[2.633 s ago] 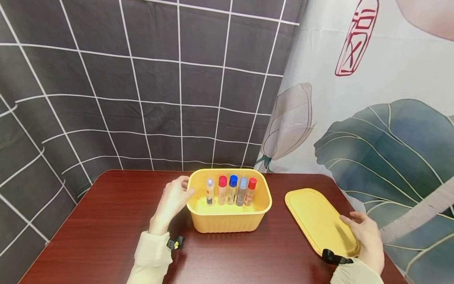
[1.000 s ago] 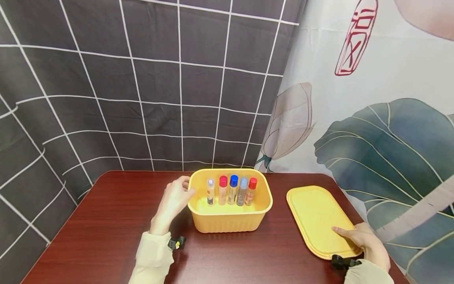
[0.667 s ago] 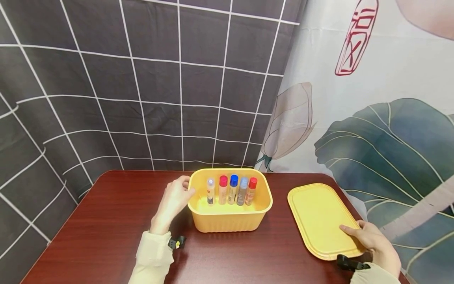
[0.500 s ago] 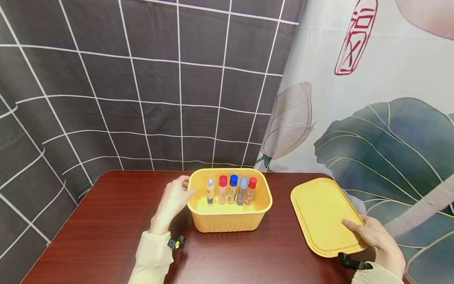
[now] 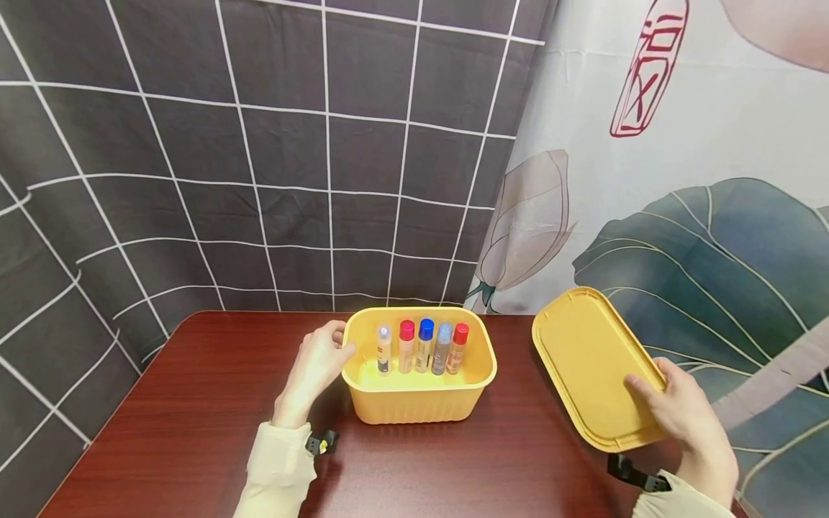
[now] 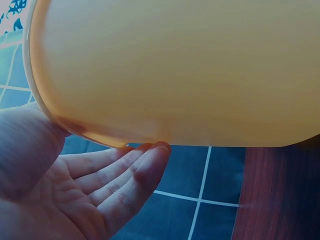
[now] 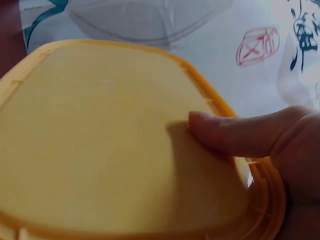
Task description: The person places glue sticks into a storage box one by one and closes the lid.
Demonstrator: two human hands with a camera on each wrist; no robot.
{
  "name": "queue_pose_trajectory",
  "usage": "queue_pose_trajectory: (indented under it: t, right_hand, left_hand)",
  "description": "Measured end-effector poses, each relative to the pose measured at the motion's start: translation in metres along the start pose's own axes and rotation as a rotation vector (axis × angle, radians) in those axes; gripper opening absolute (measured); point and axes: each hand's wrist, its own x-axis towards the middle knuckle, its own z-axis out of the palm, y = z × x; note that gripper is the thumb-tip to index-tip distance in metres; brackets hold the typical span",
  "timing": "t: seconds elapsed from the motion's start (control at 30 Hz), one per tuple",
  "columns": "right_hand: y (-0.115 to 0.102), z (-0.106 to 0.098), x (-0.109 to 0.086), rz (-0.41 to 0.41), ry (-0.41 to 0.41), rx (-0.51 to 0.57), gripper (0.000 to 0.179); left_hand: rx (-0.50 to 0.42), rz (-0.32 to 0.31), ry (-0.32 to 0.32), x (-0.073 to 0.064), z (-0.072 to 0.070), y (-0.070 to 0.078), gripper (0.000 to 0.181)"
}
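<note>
A yellow plastic box (image 5: 414,406) stands uncovered on the table in the head view. Several small clear bottles (image 5: 424,352) with red, blue, pale blue and whitish caps stand upright in a row inside it. My left hand (image 5: 316,365) holds the box's left end, thumb at the rim; in the left wrist view its fingers (image 6: 135,175) touch the outer wall. Over at the right, my right hand (image 5: 689,414) grips a yellow lid (image 5: 589,367) by its right edge. The lid is tilted, far end raised, with my thumb (image 7: 230,132) across its face and my other fingers mostly hidden behind.
The table (image 5: 194,432) is dark reddish wood. Behind it hangs a dark curtain with white grid lines (image 5: 272,180), and on the right a pale cloth with a large leaf print (image 5: 712,252). Bare tabletop lies between box and lid.
My right hand has taken hold of the lid by its right edge and raised it from the table, tilting its far end up. The left hand and the box have stayed put.
</note>
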Motion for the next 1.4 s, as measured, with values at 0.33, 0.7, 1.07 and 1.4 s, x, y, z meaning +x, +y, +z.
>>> queue_pose_trajectory:
  t: [0.33, 0.7, 1.07, 1.4]
  right_hand:
    - [-0.043, 0.006, -0.003, -0.166, 0.273, -0.092, 0.02]
    - [-0.092, 0.03, 0.001, -0.342, 0.431, 0.02, 0.023]
    - [-0.14, 0.063, 0.01, -0.728, 0.593, 0.034, 0.027]
    - [-0.169, 0.088, 0.012, -0.998, 0.592, 0.093, 0.02]
  left_hand:
    - [0.0, -0.002, 0.001, 0.0, 0.001, 0.0, 0.033]
    - [0.007, 0.01, 0.008, 0.001, 0.0, 0.0, 0.032]
    - [0.015, 0.014, 0.02, 0.001, -0.001, 0.001, 0.032]
    - [0.03, 0.018, 0.03, -0.001, 0.001, 0.0, 0.029]
